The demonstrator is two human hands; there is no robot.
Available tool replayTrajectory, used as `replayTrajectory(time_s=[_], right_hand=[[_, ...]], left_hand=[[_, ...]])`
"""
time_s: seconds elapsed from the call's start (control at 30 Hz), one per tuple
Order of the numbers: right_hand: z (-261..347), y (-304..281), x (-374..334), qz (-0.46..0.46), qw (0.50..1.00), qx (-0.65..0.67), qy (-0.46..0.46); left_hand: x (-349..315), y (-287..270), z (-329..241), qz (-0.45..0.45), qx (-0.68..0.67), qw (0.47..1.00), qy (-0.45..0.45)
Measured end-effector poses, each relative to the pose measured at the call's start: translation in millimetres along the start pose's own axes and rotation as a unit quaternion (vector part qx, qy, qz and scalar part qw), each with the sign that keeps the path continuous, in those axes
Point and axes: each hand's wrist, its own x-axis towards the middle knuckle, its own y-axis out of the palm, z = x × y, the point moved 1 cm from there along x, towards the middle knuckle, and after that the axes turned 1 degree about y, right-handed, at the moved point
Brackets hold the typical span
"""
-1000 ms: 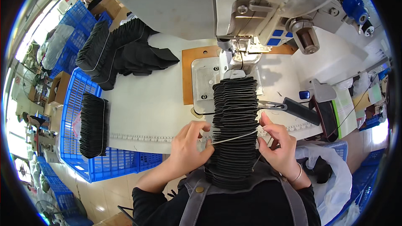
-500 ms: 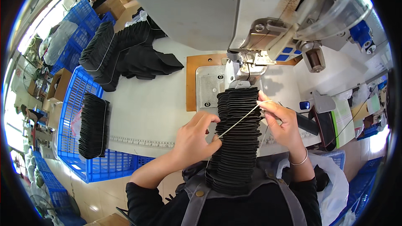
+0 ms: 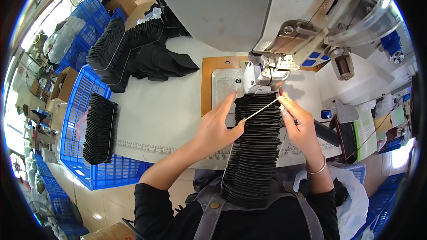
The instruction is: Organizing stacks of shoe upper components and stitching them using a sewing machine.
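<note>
A tall stack of folded black fabric pieces [image 3: 258,151] reaches from the sewing machine's front edge to my lap. Across its upper part a thin pale band [image 3: 261,110] is pulled taut on a slant. My left hand [image 3: 217,126], at the stack's left side, has the band caught at its thumb, with its other fingers stretched upward. At the upper right corner my right hand [image 3: 300,122] pinches the band between thumb and fingers. A pale line of the band also runs down the stack's left side. The underside of the stack is hidden.
The sewing machine [image 3: 267,69] rises just beyond the stack. Banded black fabric stacks [image 3: 106,55] and loose black fabric [image 3: 162,62] lie at the table's far left. Another banded stack [image 3: 98,129] rests by a blue crate [image 3: 95,173]. A white plastic bag [image 3: 356,204] is at right.
My left hand has moved up and slightly right along the stack, its fingers straightening. The slanted stretch of band is shorter. My right hand still pinches it at the upper right. The whole view has shifted slightly.
</note>
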Motion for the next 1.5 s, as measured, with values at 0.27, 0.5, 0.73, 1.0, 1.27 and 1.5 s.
replayTrajectory(time_s=[0.27, 0.5, 0.73, 1.0, 1.27, 1.5], right_hand=[[2.8, 3.1, 6.0, -0.012, 0.999, -0.003, -0.047], [-4.2, 4.0, 8.5, -0.003, 0.997, 0.076, 0.03], [-1.0, 0.5, 11.4, 0.004, 0.995, 0.09, 0.035], [3.7, 3.6, 17.0, 0.006, 0.992, 0.112, 0.056], [2.1, 5.1, 12.8, 0.032, 0.99, 0.104, 0.092], [0.9, 15.2, 11.9, 0.041, 0.984, 0.162, 0.065]], left_hand=[[8.7, 14.0, 19.7, -0.02, -0.007, 0.998, 0.064], [6.8, 31.8, 16.5, -0.085, -0.16, 0.983, 0.005], [5.9, 28.2, 18.0, -0.019, -0.098, 0.995, -0.009], [10.5, 20.1, 15.3, -0.019, -0.091, 0.996, -0.01], [4.1, 27.5, 13.8, -0.009, -0.119, 0.992, -0.029], [-1.2, 21.2, 4.8, -0.027, -0.086, 0.996, -0.004]])
